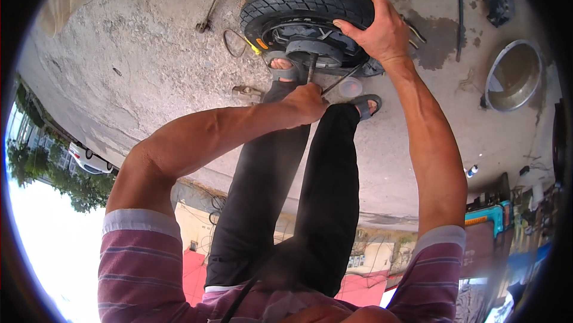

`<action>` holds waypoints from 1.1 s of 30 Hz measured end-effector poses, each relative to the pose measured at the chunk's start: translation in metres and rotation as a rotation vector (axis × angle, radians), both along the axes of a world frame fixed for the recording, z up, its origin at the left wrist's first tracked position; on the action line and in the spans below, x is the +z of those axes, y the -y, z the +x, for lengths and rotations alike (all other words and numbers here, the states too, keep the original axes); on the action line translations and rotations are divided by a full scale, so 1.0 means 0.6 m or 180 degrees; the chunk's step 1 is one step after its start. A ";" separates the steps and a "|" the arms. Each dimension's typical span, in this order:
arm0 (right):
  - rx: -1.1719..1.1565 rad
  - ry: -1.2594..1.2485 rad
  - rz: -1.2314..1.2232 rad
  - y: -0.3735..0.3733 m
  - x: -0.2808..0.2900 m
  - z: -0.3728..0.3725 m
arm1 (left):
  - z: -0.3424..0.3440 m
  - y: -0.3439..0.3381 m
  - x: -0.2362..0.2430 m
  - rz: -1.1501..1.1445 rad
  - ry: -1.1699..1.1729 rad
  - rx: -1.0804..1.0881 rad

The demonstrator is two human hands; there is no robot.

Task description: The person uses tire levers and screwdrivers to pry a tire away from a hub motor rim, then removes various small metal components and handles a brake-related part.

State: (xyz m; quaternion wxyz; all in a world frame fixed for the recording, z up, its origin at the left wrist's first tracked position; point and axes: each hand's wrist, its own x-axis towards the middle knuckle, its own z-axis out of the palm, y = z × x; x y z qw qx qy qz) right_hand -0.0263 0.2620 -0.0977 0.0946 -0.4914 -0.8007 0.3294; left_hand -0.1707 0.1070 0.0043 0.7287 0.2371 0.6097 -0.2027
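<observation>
A small black wheel with a treaded tyre (304, 2) and a dark hub (313, 39) stands on the concrete ground, against my sandalled feet. My right hand (379, 27) grips the tyre's right edge. Below the hub, my left hand (305, 103) is closed around a thin metal tool (340, 79) that reaches up to the wheel's rim. A short dark axle stub (311, 66) sticks out of the hub just above my left hand. My legs in dark trousers run down the middle of the view.
A metal basin (513, 75) sits on the ground at the right. Long metal tools (215, 3) and a wire loop (234, 42) lie left of the wheel. A small block (246, 92) lies near my left foot. A dark hose (458, 12) runs along the right.
</observation>
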 end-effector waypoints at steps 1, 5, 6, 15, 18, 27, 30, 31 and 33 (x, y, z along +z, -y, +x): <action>0.0003 -0.0004 -0.0009 0.000 0.002 -0.003 | 0.016 0.015 0.012 -0.0258 -0.0051 0.0368; -0.0043 0.0250 -0.0118 0.001 0.006 -0.007 | 0.070 0.043 0.029 -0.0996 -0.0162 0.1349; -0.0021 0.0271 -0.0080 0.002 0.005 -0.007 | 0.094 0.045 0.038 -0.1141 -0.0261 0.1763; -0.0028 0.0230 0.0057 0.005 0.003 0.003 | 0.191 0.043 0.077 -0.1650 -0.0311 0.3836; -0.0026 0.0286 0.0115 0.007 0.002 0.002 | 0.206 0.045 0.078 -0.1673 -0.0272 0.4042; -0.0059 0.0124 0.0088 0.006 0.001 0.005 | 0.256 0.052 0.077 -0.1437 -0.0380 0.4495; -0.0017 0.0110 0.0148 0.003 0.000 0.006 | 0.265 0.054 0.073 -0.1419 -0.0294 0.4576; 0.0000 0.0112 0.0165 0.005 0.002 0.004 | 0.269 0.055 0.072 -0.1399 -0.0316 0.4634; -0.0029 0.0204 0.0104 0.006 0.004 0.002 | 0.270 0.059 0.071 -0.1379 -0.0292 0.4678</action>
